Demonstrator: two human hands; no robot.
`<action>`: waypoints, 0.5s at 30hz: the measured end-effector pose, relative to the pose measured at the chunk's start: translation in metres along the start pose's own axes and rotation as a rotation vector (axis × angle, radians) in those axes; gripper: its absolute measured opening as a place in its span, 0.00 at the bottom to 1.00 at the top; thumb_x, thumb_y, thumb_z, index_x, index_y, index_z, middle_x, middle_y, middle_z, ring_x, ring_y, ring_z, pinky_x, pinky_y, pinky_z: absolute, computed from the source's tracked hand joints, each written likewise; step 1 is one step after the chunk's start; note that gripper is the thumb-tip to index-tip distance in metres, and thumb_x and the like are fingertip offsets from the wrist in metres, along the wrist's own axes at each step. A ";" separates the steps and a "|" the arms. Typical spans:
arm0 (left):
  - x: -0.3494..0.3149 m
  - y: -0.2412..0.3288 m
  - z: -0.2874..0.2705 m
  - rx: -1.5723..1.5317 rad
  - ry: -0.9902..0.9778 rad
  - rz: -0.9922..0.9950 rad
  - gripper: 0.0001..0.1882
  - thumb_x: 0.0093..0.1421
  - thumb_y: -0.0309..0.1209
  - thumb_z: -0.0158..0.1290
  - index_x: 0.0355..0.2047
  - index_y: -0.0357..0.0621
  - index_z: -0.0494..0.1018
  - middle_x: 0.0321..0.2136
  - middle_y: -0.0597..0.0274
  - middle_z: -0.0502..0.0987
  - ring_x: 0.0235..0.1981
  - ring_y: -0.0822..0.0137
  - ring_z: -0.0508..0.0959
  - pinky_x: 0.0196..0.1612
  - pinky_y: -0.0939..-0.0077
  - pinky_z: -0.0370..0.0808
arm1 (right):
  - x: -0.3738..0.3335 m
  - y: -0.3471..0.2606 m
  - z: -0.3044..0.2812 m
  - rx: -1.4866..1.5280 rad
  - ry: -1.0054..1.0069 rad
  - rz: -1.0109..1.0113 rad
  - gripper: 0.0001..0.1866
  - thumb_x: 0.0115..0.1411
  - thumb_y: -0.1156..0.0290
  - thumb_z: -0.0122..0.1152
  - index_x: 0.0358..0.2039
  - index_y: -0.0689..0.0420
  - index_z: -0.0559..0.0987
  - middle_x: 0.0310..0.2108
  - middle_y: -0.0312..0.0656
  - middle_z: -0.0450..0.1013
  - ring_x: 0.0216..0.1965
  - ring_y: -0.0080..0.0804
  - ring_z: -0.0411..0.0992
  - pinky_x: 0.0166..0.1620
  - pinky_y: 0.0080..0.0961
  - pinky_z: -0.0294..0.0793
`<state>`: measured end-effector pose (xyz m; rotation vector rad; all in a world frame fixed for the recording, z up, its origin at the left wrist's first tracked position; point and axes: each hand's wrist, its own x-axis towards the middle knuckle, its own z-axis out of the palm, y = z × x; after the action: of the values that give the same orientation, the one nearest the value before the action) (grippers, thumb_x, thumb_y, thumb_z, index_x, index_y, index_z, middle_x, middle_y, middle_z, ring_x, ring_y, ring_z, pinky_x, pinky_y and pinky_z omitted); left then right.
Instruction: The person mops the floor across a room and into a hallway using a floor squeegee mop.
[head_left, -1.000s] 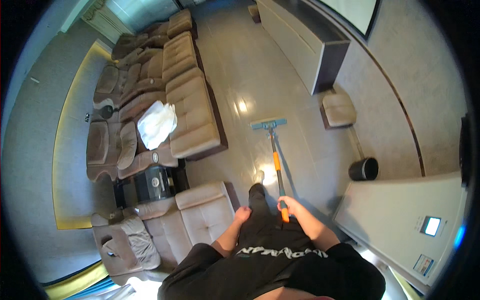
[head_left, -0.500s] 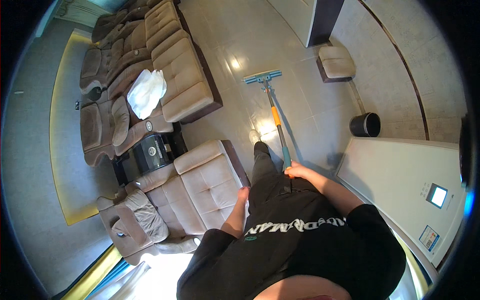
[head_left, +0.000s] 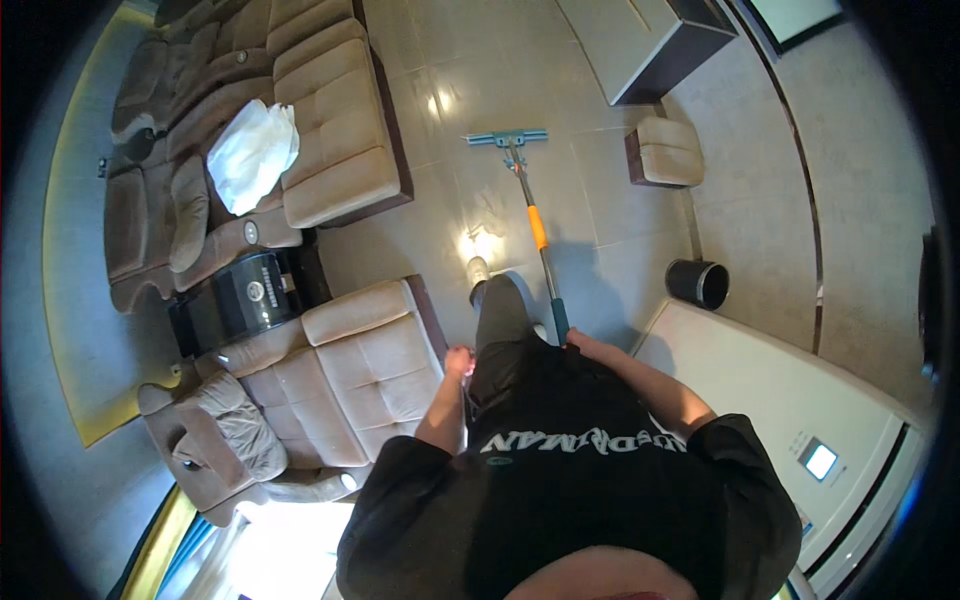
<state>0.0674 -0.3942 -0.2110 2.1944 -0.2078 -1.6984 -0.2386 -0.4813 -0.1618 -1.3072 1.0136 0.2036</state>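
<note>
My right hand is wrapped round the teal handle end of a sponge mop. The mop has a metal pole with an orange grip in its middle and a wide blue head, which lies on the tiled floor ahead. Beside my thigh hangs my left hand, its fingers curled and nothing visible in them. It is nearest the dark side edge of a brown padded recliner sofa; I cannot tell whether they touch.
More recliner seating runs along the left, with a white cloth or bag on it and a black console between seats. At right stand a padded stool, a black bin, a white appliance and a dark-edged cabinet.
I have moved forward and the view has shifted, so the sofas and bin sit further left. My left hand has swung forward slightly. My right hand keeps its hold on the mop.
</note>
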 end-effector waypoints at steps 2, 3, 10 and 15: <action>0.023 0.045 0.005 -0.176 -0.075 -0.051 0.09 0.46 0.28 0.37 0.25 0.40 0.66 0.11 0.60 0.64 0.07 0.72 0.64 0.08 0.82 0.62 | 0.004 0.017 -0.016 -0.008 0.056 -0.263 0.06 0.48 0.68 0.43 0.25 0.56 0.61 0.23 0.41 0.58 0.28 0.28 0.57 0.33 0.23 0.57; 0.033 0.060 0.002 -0.244 -0.060 -0.040 0.08 0.46 0.27 0.37 0.25 0.40 0.65 0.10 0.61 0.63 0.07 0.72 0.64 0.07 0.82 0.62 | 0.007 0.001 -0.024 -0.021 0.043 -0.249 0.06 0.48 0.68 0.43 0.25 0.56 0.61 0.23 0.41 0.58 0.28 0.28 0.57 0.33 0.23 0.57; 0.094 0.187 -0.014 -0.311 -0.074 0.024 0.06 0.46 0.26 0.38 0.24 0.41 0.64 0.10 0.63 0.61 0.05 0.73 0.61 0.06 0.82 0.59 | 0.024 -0.078 -0.078 0.291 0.094 -0.005 0.17 0.54 0.60 0.30 0.20 0.58 0.63 0.18 0.35 0.60 0.23 0.26 0.57 0.30 0.22 0.57; 0.128 0.252 -0.036 -0.234 -0.026 0.067 0.05 0.44 0.29 0.43 0.24 0.44 0.65 0.10 0.66 0.61 0.09 0.74 0.63 0.11 0.83 0.62 | 0.055 -0.081 -0.117 0.138 0.178 -0.289 0.13 0.53 0.63 0.33 0.20 0.57 0.63 0.18 0.36 0.59 0.24 0.27 0.58 0.30 0.21 0.56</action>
<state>0.1613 -0.6633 -0.2275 1.9749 -0.0834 -1.6261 -0.2126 -0.6293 -0.1351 -1.3445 0.9562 -0.2023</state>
